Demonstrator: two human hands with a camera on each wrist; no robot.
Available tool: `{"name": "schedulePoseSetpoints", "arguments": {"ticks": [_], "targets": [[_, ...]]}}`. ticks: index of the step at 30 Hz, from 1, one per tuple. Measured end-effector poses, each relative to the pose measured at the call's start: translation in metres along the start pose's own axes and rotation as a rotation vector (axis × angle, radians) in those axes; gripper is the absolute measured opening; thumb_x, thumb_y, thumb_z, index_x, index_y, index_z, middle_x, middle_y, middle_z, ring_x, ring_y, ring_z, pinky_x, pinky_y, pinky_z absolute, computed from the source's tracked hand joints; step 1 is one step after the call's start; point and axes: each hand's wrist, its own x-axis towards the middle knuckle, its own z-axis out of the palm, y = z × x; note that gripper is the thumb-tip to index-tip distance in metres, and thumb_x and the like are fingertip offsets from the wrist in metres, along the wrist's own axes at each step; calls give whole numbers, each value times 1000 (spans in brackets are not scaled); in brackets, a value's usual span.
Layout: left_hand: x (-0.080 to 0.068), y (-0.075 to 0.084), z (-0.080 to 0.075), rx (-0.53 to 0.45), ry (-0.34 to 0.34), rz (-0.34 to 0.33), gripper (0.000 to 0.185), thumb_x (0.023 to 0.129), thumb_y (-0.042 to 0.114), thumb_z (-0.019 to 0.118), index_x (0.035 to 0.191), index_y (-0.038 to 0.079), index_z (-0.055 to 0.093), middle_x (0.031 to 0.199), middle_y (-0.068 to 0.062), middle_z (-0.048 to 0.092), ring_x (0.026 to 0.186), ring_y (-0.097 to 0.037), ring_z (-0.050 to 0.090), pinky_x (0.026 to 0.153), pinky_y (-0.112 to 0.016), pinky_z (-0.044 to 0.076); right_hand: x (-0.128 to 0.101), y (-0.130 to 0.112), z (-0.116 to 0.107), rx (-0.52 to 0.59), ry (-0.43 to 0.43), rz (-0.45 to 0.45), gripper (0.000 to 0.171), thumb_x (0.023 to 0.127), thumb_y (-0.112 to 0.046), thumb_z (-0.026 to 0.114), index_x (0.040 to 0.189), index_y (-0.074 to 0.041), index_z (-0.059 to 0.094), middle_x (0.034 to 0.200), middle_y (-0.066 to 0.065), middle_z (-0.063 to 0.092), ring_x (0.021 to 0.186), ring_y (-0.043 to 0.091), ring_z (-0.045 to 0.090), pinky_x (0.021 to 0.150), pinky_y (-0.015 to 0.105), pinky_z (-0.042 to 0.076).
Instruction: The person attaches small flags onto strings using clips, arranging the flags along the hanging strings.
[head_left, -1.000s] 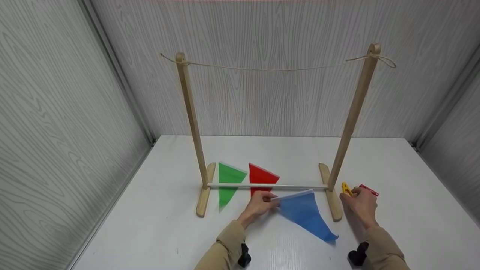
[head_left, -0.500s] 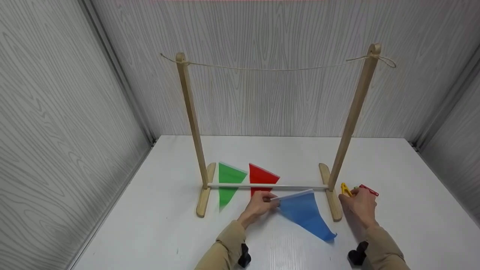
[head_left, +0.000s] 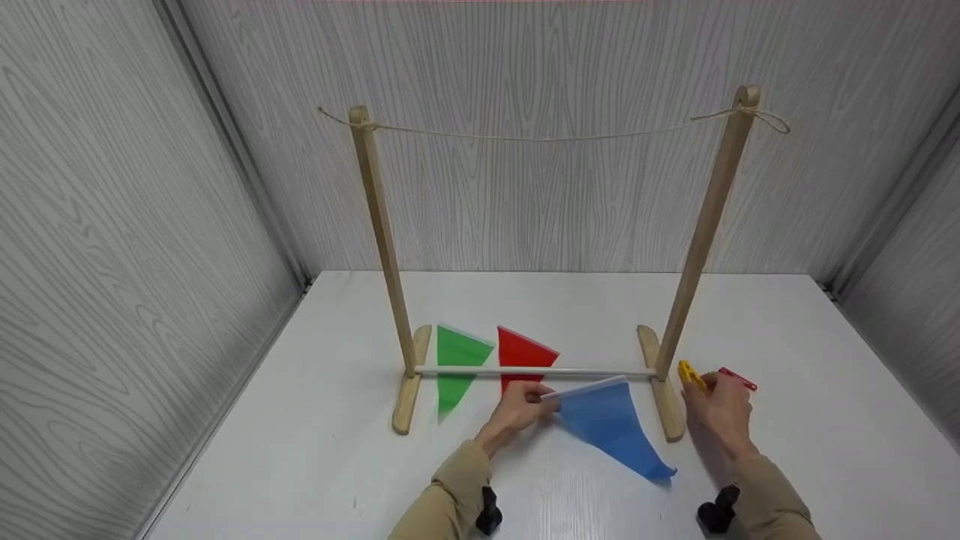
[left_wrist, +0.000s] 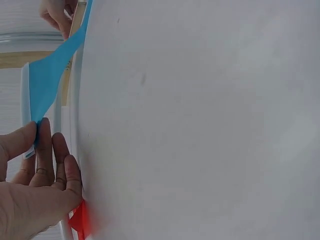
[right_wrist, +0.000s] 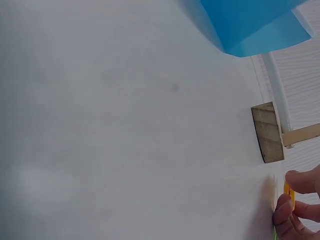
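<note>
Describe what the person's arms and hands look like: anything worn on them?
Both hands are bare: the left hand and the right hand wear no gloves, and no rings or watch show. Each forearm is covered by a long tan fabric sleeve reaching the wrist. Under each wrist sits a small black strapped-on device, seemingly the wrist camera mount.

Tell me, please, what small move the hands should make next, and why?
Probably lift the yellow clip clear of the table: the right hand pinches it beside the red clip, the left hand already holds the blue flag, and the string hangs bare.
</note>
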Motion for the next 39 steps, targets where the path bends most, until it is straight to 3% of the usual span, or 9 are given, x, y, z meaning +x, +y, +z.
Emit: {"name": "schedulePoseSetpoints", "arguments": {"ticks": [5,10,13,16,18,23,28,35,39], "targets": [[1,3,1,-14,10,-10,18,92,6,71,107,-3,74,97,-18,76,82,-18,65,77,-25,53,0,-4,0,13,5,22,43,102,-18,56,132,13,54,126,33,60,108,43,57,103,57,48],[1,7,1,-45,22,-20,19,93,9,70,109,0,75,98,-17,76,89,-28,70,80,-26,54,1,-11,-4,41,-3,41,45,106,-18,48,141,9,46,134,32,55,112,42,57,103,53,50],[0,11,1,-67,33,-11,19,93,10,70,110,1,75,98,-17,76,92,-32,69,78,-25,52,1,-16,-7,71,20,28,44,106,-17,47,143,7,45,135,31,54,110,40,60,93,33,57],[-1,16,1,-95,43,-4,20,93,10,70,111,0,74,99,-18,76,94,-34,68,79,-26,51,0,-21,-11,143,49,21,43,107,-19,46,143,5,45,133,28,53,107,37,61,76,11,50],[-2,19,0,-111,52,-4,21,94,11,70,112,1,74,100,-17,76,95,-32,68,84,-28,53,0,-25,-13,216,66,22,44,108,-22,44,144,3,46,133,25,52,106,32,60,70,5,44],[0,28,-1,-134,101,1,24,94,15,71,114,3,74,105,-12,75,93,-21,67,93,-34,57,1,-33,-17,432,115,30,46,108,-29,45,145,-3,48,127,4,53,99,9,61,81,6,49],[-1,37,-4,-173,137,29,25,93,17,72,115,4,75,107,-13,75,92,-18,66,93,-34,58,1,-42,-21,612,181,40,45,106,-30,50,144,-5,50,112,-14,52,96,1,60,82,6,48],[2,46,-10,-242,152,68,26,92,16,73,112,-2,74,99,-13,74,85,-14,64,86,-30,56,2,-48,-31,938,289,61,32,98,-25,65,128,-14,61,111,-7,60,92,-1,66,73,5,49],[3,55,-14,-285,152,81,28,92,17,74,111,-4,73,96,-10,75,83,-11,65,84,-26,57,4,-57,-42,1154,295,90,35,93,-25,72,125,-13,63,116,-3,59,96,3,68,81,7,53]]}}
